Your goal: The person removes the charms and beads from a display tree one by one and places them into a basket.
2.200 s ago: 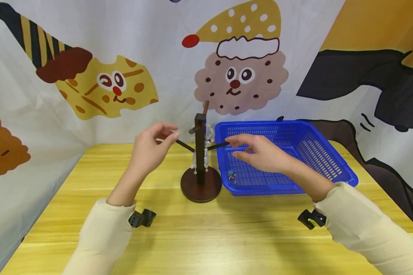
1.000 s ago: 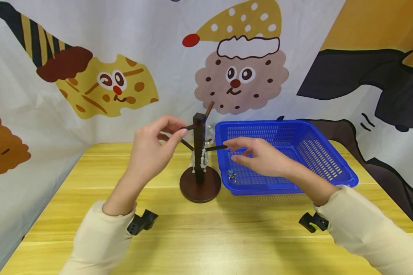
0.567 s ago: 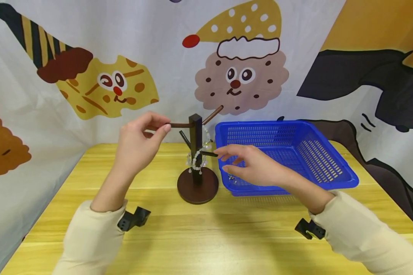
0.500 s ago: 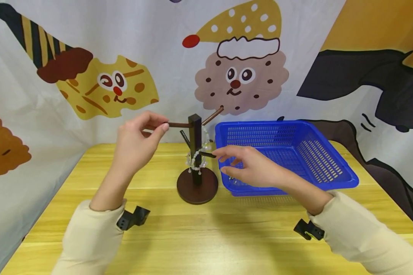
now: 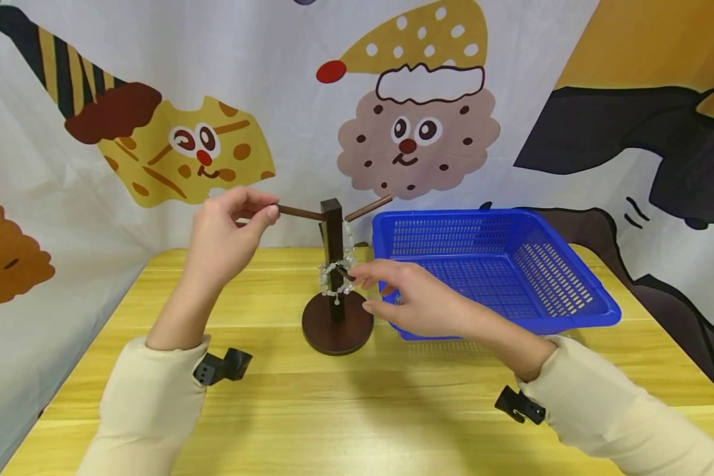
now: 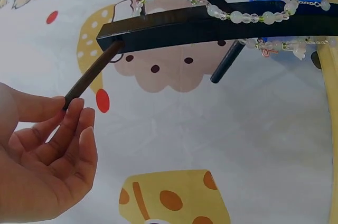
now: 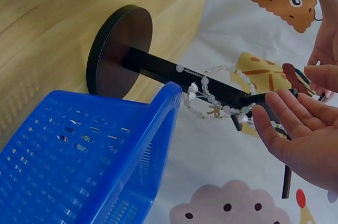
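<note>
A dark wooden jewelry stand [image 5: 334, 231] with a round base [image 5: 337, 324] stands upright on the table. My left hand [image 5: 226, 231] pinches the end of its upper left peg [image 5: 300, 212] between thumb and fingers. Beaded bracelets [image 6: 253, 18] in clear, white and green hang from the lower pegs, seen close in the left wrist view. My right hand [image 5: 422, 301] has its fingers loosely extended, fingertips right at the lower front peg [image 7: 256, 99], beside the bracelets. The other upper peg [image 5: 369, 207] points back to the right with nothing hanging on it.
A blue plastic basket [image 5: 595, 291] stands right of the stand, its near left corner behind my right hand. A small blue trinket [image 5: 398, 299] in that corner is mostly hidden. Behind the wooden table [image 5: 309, 410] hangs a white cartoon-print cloth [image 5: 297, 119].
The stand has turned, its front lower peg swinging from right toward me. My left hand has moved onto the upper peg and drawn left; my right hand has shifted left and nearer with the lower peg.
</note>
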`<action>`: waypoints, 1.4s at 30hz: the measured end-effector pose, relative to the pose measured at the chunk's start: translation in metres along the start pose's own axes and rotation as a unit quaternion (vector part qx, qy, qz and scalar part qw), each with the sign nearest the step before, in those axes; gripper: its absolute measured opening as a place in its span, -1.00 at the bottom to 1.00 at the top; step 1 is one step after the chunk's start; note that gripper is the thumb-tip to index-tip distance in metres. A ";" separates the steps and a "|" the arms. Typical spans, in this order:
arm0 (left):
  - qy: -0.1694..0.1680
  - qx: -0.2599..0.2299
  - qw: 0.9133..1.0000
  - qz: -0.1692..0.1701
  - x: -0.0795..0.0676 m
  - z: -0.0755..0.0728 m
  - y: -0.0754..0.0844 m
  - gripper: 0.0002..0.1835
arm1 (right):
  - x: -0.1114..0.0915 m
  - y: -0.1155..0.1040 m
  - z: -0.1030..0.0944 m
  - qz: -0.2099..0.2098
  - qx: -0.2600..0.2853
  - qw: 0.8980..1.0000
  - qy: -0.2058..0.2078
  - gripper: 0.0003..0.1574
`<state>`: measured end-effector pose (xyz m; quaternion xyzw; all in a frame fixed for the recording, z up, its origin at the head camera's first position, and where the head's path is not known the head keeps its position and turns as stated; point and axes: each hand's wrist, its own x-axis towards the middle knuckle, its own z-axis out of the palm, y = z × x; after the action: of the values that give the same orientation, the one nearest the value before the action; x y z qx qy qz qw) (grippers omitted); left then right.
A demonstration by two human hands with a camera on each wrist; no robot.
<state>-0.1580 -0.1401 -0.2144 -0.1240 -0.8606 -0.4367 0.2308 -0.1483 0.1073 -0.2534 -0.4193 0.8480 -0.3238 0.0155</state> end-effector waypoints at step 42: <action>-0.011 0.006 1.000 0.006 0.008 0.004 -0.006 -0.81 | 0.009 0.026 0.001 0.045 0.027 0.999 -0.010 -0.54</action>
<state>-0.1686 -0.1398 -0.2164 -0.1325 -0.8650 -0.4287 0.2246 -0.1723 0.1118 -0.2669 -0.3830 0.8570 -0.3411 0.0495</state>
